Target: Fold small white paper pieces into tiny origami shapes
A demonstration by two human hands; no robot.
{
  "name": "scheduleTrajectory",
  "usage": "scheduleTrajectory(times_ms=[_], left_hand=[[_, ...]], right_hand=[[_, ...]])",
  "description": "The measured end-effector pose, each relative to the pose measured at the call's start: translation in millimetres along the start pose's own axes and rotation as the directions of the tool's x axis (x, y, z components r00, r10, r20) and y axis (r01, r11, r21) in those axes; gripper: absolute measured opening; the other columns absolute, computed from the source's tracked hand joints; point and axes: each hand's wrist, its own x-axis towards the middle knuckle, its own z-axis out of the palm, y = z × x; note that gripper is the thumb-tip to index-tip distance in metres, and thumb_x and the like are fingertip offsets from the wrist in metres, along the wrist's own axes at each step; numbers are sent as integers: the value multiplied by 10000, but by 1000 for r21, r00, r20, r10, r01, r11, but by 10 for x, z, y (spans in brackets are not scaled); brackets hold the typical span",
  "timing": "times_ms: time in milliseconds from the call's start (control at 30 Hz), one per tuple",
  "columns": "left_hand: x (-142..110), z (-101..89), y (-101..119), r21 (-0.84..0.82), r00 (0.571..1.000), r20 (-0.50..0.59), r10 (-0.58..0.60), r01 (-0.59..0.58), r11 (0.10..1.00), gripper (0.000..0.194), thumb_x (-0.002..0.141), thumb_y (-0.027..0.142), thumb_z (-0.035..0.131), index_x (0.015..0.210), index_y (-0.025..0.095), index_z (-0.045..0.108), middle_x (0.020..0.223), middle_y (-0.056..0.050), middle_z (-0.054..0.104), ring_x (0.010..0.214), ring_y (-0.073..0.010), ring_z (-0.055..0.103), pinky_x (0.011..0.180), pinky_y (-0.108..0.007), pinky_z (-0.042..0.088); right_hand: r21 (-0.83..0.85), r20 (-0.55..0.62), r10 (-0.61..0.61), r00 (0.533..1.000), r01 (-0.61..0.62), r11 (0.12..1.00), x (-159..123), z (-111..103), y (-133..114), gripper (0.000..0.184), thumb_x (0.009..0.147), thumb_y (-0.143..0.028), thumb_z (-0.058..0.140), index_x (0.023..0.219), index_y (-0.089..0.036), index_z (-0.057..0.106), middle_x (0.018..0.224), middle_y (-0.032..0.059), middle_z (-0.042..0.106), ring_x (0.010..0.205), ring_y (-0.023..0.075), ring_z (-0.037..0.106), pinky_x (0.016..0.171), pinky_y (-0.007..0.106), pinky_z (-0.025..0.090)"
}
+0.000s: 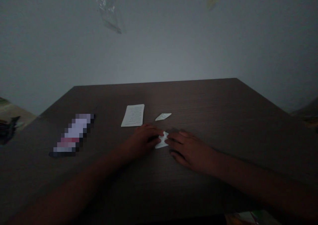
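Observation:
A small piece of folded white paper [163, 141] lies on the dark table in front of me, with print on it. My left hand [144, 139] holds it down from the left, index finger on its upper part and thumb at its left side. From the right, my right hand [190, 149] reaches the paper with its fingertips; those fingers are stretched out and the thumb stands apart below. Just beyond my hands rests a diamond-shaped folded paper [163, 116], touched by neither. Parts of the held paper are hidden under my fingers.
A stack of printed paper sheets [133, 115] lies beyond my left hand. Farther left is a phone [73, 134] with its screen lit and blurred out. The brown wooden table [198, 99] meets a pale wall [174, 46] at its back edge.

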Motion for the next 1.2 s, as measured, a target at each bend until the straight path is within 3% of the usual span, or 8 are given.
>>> scheduleTrajectory(times_ms=[233, 433, 633, 867, 1067, 1200], left_hand=[[9, 67, 59, 108, 1000, -16, -5, 7, 994, 309, 1168, 172, 733, 1401, 284, 902, 1489, -85, 904, 1433, -344, 799, 1306, -607, 616], [-1, 53, 131, 129, 999, -4, -36, 36, 991, 328, 1141, 130, 764, 1394, 288, 900, 1495, -98, 896, 1447, -362, 798, 1294, -615, 620], [0, 42, 142, 113, 997, 6, -72, 71, 991, 313, 1161, 146, 754, 1408, 282, 891, 1526, -100, 886, 1478, -360, 788, 1332, -635, 589], [-23, 26, 127, 120, 998, 22, -60, 57, 991, 312, 1183, 185, 706, 1430, 278, 873, 1523, -119, 883, 1481, -373, 773, 1319, -648, 589], [-36, 60, 206, 164, 998, 3, -56, 54, 985, 313, 1183, 190, 693, 1422, 293, 867, 1497, -102, 879, 1473, -382, 758, 1296, -628, 579], [-38, 66, 278, 181, 998, 13, -58, 55, 982, 340, 1171, 162, 690, 1431, 295, 864, 1498, -101, 870, 1469, -394, 758, 1286, -626, 576]], right_hand=[[-51, 12, 22, 1000, -21, 998, -1, -6, -25, 407, 1235, -313, 706, 1609, -203, 827, 1606, 198, 830, 1413, 378, 810, 1269, 616, 667], [-158, -1, 107, 994, -106, 982, -1, -97, -133, 423, 1205, -360, 778, 1592, -216, 865, 1847, 221, 677, 1713, 478, 626, 1366, 682, 606], [-262, 59, 265, 962, -242, 934, -26, -253, -105, 455, 1223, -401, 749, 1596, -163, 853, 1909, 261, 609, 1748, 546, 589, 1348, 740, 606], [-254, 56, 237, 970, -216, 943, -86, -249, -3, 508, 1223, -407, 741, 1694, -225, 801, 1958, 219, 561, 1725, 537, 616, 1318, 752, 619], [-204, 60, 127, 990, -112, 973, -101, -129, -114, 578, 1218, -437, 755, 1762, -244, 755, 1962, 217, 554, 1727, 540, 612, 1312, 761, 621], [-195, 47, 141, 989, -129, 972, -123, -80, -132, 567, 1213, -466, 782, 1754, -295, 774, 1962, 197, 560, 1721, 562, 614, 1293, 785, 624]])
